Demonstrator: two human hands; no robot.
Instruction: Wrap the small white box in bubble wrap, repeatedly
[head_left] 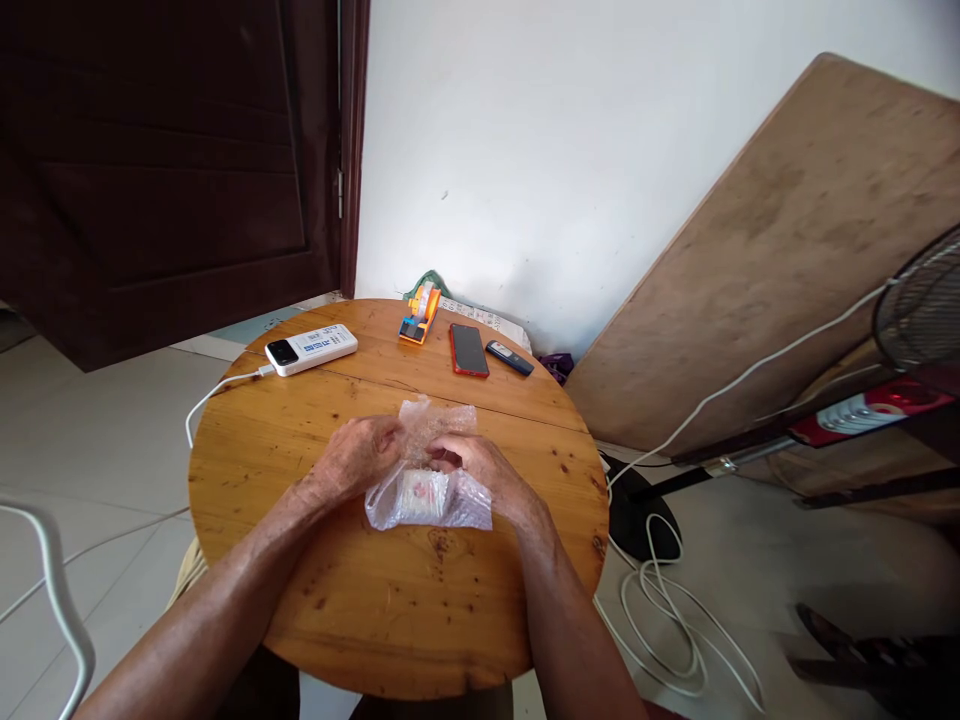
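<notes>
A sheet of clear bubble wrap (469, 503) lies on the round wooden table (420, 640), partly folded over a small pale packet (424, 494) with a reddish mark. My left hand (364, 452) is at the wrap's left side, its fingers curled in against the plastic. On the right side, my right hand (480, 465) has its fingers bent over the wrap, thumb and fingertips at its middle. The packet sits just below and between both hands. What the fingertips pinch is partly hidden by the see-through plastic.
Toward the table's back stand an orange tape dispenser (420, 314), a red-edged phone (469, 350) and a dark handheld device (510, 357). A white power bank (312, 349) with a cable lies back left. Right of the table are a fan base (641, 510) and coiled cable.
</notes>
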